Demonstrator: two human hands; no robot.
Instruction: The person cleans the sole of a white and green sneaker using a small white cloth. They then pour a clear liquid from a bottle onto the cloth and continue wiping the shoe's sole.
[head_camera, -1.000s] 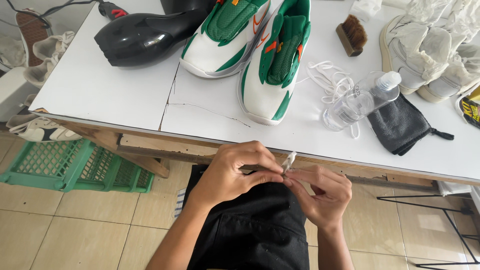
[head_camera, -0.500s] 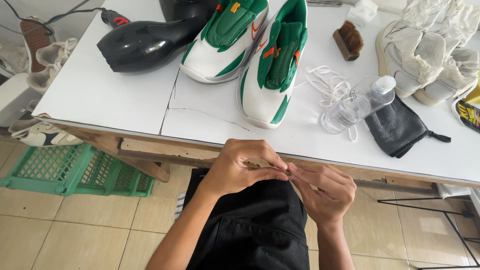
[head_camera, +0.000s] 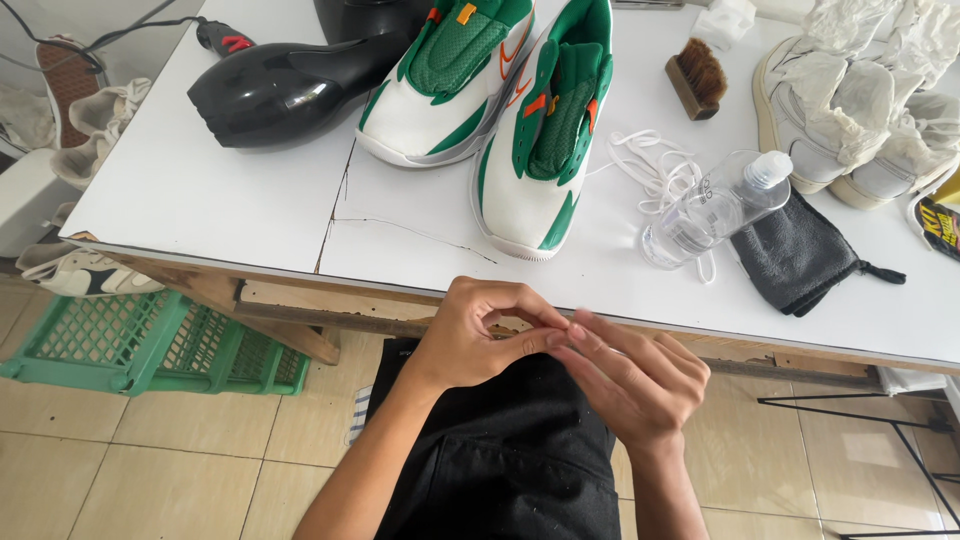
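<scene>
- Since the earlier frame, the white lace end seen poking up between the hands is now hidden; hands closed in tighter.
- Left hand (head_camera: 478, 340) and right hand (head_camera: 632, 378) are met fingertip to fingertip below the worktop (head_camera: 220, 200) edge, over the lap.
- Fingers are pinched together on something small; what it is cannot be told.
- Loose laces (head_camera: 655, 170) lie ahead and right on the worktop, beside the bottle (head_camera: 715, 205); right hand is nearer.
- Green-white shoes (head_camera: 500, 110) are straight ahead, toes toward the person.
</scene>
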